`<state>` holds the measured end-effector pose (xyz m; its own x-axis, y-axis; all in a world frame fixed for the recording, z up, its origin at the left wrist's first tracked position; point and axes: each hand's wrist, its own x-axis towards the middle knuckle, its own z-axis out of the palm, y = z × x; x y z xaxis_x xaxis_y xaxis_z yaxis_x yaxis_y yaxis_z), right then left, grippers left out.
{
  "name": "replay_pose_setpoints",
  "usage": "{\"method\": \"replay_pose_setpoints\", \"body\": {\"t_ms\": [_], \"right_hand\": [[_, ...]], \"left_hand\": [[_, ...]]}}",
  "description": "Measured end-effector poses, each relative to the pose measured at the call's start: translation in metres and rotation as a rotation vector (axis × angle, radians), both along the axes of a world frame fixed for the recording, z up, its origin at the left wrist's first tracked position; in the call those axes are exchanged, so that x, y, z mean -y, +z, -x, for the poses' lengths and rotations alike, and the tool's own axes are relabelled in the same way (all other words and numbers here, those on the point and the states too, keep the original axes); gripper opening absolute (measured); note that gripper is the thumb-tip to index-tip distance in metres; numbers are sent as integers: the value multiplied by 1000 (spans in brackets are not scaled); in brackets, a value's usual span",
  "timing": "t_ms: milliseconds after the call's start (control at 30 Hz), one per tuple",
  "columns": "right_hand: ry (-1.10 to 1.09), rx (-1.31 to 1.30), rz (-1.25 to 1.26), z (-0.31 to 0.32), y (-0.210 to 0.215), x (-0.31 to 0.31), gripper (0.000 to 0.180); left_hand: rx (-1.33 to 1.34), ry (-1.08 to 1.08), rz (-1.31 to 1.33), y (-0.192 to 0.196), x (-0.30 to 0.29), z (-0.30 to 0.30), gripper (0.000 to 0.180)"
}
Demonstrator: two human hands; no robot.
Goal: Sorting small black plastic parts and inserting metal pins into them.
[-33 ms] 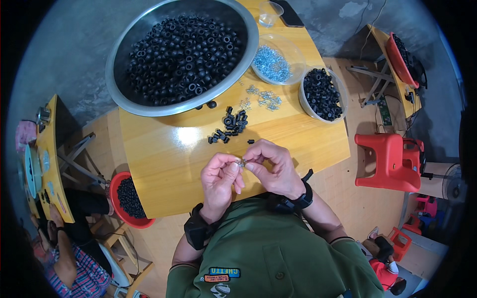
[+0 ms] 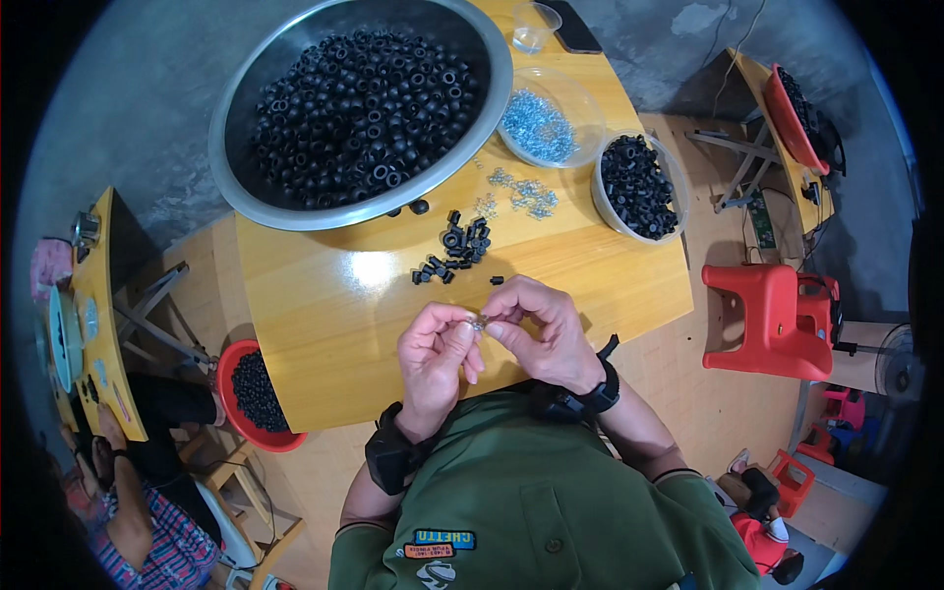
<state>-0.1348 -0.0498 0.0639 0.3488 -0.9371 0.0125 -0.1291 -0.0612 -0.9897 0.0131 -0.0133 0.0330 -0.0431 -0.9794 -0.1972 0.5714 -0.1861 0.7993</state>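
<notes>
My left hand (image 2: 433, 349) and right hand (image 2: 541, 334) are both pinching, thumb against finger, fingertips nearly meeting on a small shiny metal piece (image 2: 477, 324). Could be more than one piece; fingertips cover too much to tell. It's above the near part of the worktop (image 2: 324, 334), between me and the black parts pile (image 2: 454, 254). One lone black part (image 2: 497, 280) lies just beyond my right hand. Loose metal bits (image 2: 531, 197) lie farther out, with the steel basin (image 2: 315, 222) at far left and the plastic tub (image 2: 680, 202) of black pieces at far right.

Doing it well, my judgement: left pinch as the steady hold, right thumb and index for fine adjustment. Light, even pressure, since something this small probably slips out if squeezed hard. Stay over the wood, away from the near edge, so a drop is easy to recover.

Direction: can't tell which way the piece points, too small and half covered. Long axis unclear too. The two pinches meet roughly left to right, but the piece may not follow that line.
</notes>
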Motion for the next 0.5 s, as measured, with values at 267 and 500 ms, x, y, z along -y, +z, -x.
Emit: {"method": "replay_pose_setpoints", "body": {"t_ms": [267, 500], "right_hand": [[108, 203, -181, 9, -8, 5, 9], [181, -1, 252, 11, 4, 11, 7]], "left_hand": [[123, -137, -15, 2, 1, -6, 8], [128, -215, -17, 4, 1, -10, 7]]}}
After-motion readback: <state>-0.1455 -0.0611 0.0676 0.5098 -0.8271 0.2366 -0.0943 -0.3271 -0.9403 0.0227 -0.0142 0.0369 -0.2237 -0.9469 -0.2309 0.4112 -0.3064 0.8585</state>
